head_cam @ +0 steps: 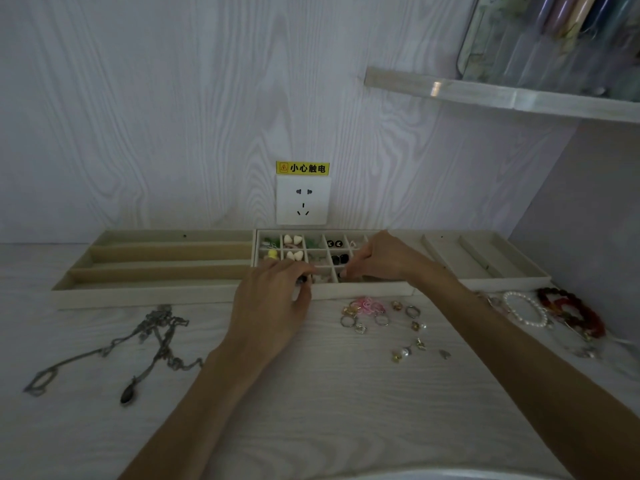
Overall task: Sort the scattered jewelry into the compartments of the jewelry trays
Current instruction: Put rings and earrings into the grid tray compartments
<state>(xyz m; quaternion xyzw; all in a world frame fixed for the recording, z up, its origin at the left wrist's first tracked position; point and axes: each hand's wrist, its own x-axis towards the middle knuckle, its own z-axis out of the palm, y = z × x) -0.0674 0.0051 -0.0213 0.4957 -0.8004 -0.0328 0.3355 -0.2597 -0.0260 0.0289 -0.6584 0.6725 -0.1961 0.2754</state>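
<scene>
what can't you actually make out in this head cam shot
- What the left hand pinches: a small dark bit, too small and dim to name.
- What the right hand holds, if anything: its curled fingers hide it.
- Front cells of the grid tray: covered by both hands.
- Small earrings on the table: too small to tell pairs.
- Tubes in the clear case on the shelf: blurred, cut off by the top edge.

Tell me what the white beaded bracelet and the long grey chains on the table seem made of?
The white beaded bracelet looks like pearl or imitation pearl: round, glossy, milky beads. The long grey chains look like dull silver-toned metal: thin linked strands with a muted sheen. The dim light leaves both uncertain.
</scene>
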